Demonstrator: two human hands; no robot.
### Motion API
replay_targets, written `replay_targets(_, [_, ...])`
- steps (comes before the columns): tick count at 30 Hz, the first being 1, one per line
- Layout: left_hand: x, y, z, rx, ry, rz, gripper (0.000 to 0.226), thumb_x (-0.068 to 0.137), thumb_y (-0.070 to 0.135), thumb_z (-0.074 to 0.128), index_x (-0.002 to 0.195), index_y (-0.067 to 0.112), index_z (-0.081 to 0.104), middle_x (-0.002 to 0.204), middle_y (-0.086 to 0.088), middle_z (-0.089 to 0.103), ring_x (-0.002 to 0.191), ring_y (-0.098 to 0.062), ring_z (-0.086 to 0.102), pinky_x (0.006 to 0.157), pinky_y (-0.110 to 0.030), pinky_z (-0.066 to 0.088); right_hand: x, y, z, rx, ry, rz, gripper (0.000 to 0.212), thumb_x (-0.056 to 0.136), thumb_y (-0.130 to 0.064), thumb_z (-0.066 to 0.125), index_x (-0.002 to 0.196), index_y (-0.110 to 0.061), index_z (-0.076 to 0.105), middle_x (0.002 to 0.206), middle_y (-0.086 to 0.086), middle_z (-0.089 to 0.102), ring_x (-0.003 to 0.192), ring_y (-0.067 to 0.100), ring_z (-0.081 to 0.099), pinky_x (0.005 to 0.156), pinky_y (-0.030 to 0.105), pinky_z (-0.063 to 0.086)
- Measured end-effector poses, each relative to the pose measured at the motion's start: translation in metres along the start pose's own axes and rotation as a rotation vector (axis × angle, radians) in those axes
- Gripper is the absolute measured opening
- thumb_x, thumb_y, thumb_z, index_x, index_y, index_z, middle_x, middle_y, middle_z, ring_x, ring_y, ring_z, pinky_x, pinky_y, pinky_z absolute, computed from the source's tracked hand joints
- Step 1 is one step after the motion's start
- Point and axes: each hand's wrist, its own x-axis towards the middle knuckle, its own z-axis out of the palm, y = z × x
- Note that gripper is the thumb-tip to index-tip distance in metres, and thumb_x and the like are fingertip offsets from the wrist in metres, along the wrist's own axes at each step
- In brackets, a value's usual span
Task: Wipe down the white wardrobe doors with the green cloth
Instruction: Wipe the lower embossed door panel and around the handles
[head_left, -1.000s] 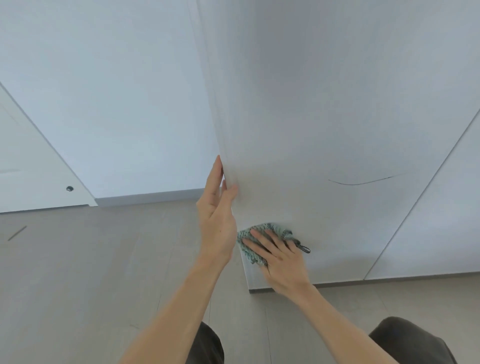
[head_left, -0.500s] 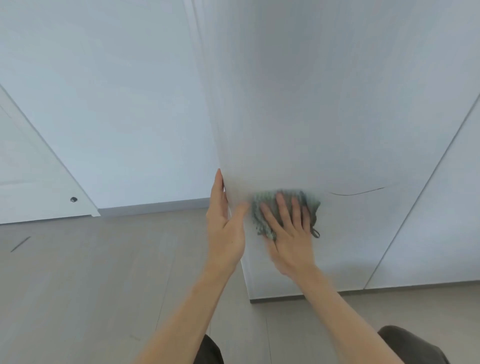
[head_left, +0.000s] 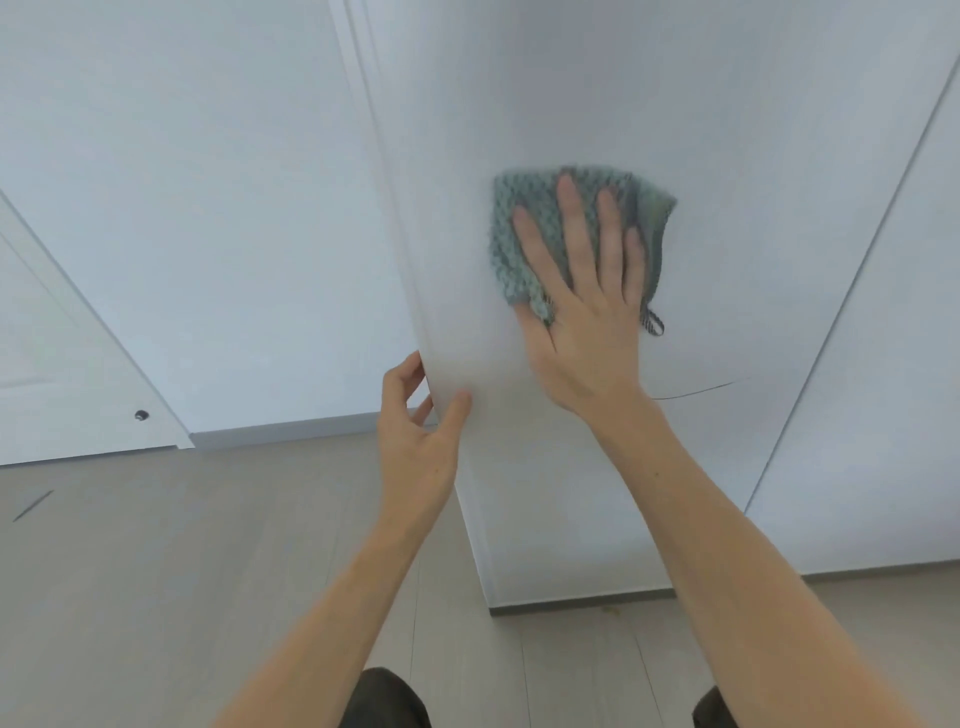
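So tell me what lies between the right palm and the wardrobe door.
The green cloth, pressed flat against the white wardrobe door under the right hand; head view.

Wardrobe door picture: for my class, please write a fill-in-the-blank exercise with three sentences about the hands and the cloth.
1. The right hand presses a cloth of the colour ____ flat against the wardrobe door.
2. The left hand grips the door's ____, thumb on the front face.
3. A thin dark curved mark on the door lies ____ the cloth.

Missing words: green; edge; below
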Motion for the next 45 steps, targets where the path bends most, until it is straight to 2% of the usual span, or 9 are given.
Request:
replay_targets(7, [0.003,0.000,0.004,0.110,0.014,0.046,0.055,0.092,0.020,0.081,0.137,0.019,0.050,0.135,0.009,0.059,0.130,-0.004,0.056,0.111,-0.028,0.048,-0.194,0.030,0.040,-0.119,-0.325,0.058,0.080,0.095,-0.039,0.044,0.162,-0.040,0.001,0.171,-0.009,-0.011,0.157,0.019,-0.015,0.127,0.038,-0.010])
replay_targets(18, [0.006,-0.005,0.018,0.129,0.140,0.088,0.048,0.091,0.018,0.082,0.127,0.023,0.050,0.123,0.022,0.058,0.121,0.004,0.057,0.105,-0.033,0.051,0.043,0.040,-0.040,-0.023,0.006,-0.094,0.058,0.104,-0.036,0.044,0.160,-0.029,0.033,0.169,0.006,0.021,0.157,0.031,0.010,0.127,0.046,0.003])
replay_targets(22, [0.005,-0.009,0.024,0.092,0.161,0.098,0.047,0.092,0.015,0.080,0.128,0.023,0.050,0.123,0.023,0.059,0.119,0.008,0.057,0.103,-0.026,0.048,-0.051,0.055,-0.007,-0.026,-0.050,0.046,0.068,0.099,-0.033,0.046,0.161,-0.033,0.019,0.171,-0.001,0.003,0.158,0.024,-0.007,0.127,0.044,-0.004])
replay_targets(27, [0.006,-0.006,0.028,0.063,0.156,0.097,0.047,0.093,0.011,0.078,0.128,0.023,0.048,0.125,0.019,0.058,0.114,0.014,0.056,0.095,-0.008,0.048,-0.190,0.073,0.019,-0.133,-0.311,0.105,0.077,0.099,-0.041,0.040,0.161,-0.042,-0.005,0.171,-0.008,-0.013,0.157,0.020,-0.014,0.128,0.041,-0.006])
replay_targets(30, [0.008,-0.008,0.026,0.085,0.152,0.099,0.046,0.094,0.012,0.078,0.125,0.026,0.047,0.127,0.017,0.057,0.122,0.005,0.055,0.100,-0.018,0.049,-0.144,0.073,0.006,-0.064,-0.271,0.051,0.075,0.099,-0.040,0.040,0.161,-0.044,0.000,0.171,-0.008,-0.009,0.157,0.020,-0.015,0.127,0.040,-0.009])
replay_targets(33, [0.007,-0.012,0.027,0.100,0.149,0.099,0.046,0.095,0.014,0.076,0.127,0.027,0.045,0.131,0.011,0.056,0.127,-0.002,0.054,0.102,-0.023,0.047,-0.038,0.064,-0.023,0.011,-0.103,0.016,0.067,0.098,-0.034,0.044,0.162,-0.032,0.023,0.171,0.006,0.011,0.158,0.030,-0.002,0.127,0.044,-0.005])
replay_targets(37, [0.005,-0.011,0.027,0.121,0.147,0.106,0.046,0.096,0.013,0.075,0.128,0.025,0.045,0.130,0.013,0.054,0.122,0.007,0.052,0.096,-0.010,0.045,0.044,0.054,-0.045,-0.007,0.040,-0.011,0.061,0.102,-0.031,0.047,0.161,-0.024,0.031,0.169,0.013,0.019,0.156,0.040,0.009,0.126,0.048,-0.002])
replay_targets(41, [0.006,-0.013,0.026,0.139,0.145,0.117,0.047,0.096,0.011,0.075,0.129,0.023,0.045,0.128,0.017,0.053,0.120,0.011,0.051,0.090,-0.003,0.042,-0.031,0.064,-0.013,-0.054,0.014,0.060,0.060,0.105,-0.034,0.044,0.161,-0.024,0.028,0.170,0.010,0.014,0.157,0.035,0.005,0.127,0.047,-0.001])
replay_targets(45, [0.003,-0.017,0.030,0.146,0.168,0.130,0.047,0.098,0.015,0.073,0.135,0.025,0.044,0.131,0.018,0.054,0.129,-0.003,0.051,0.098,-0.006,0.041,-0.149,0.067,0.021,-0.027,-0.196,0.151,0.069,0.102,-0.038,0.037,0.163,-0.036,0.004,0.171,-0.005,-0.015,0.157,0.025,-0.017,0.127,0.049,-0.002])
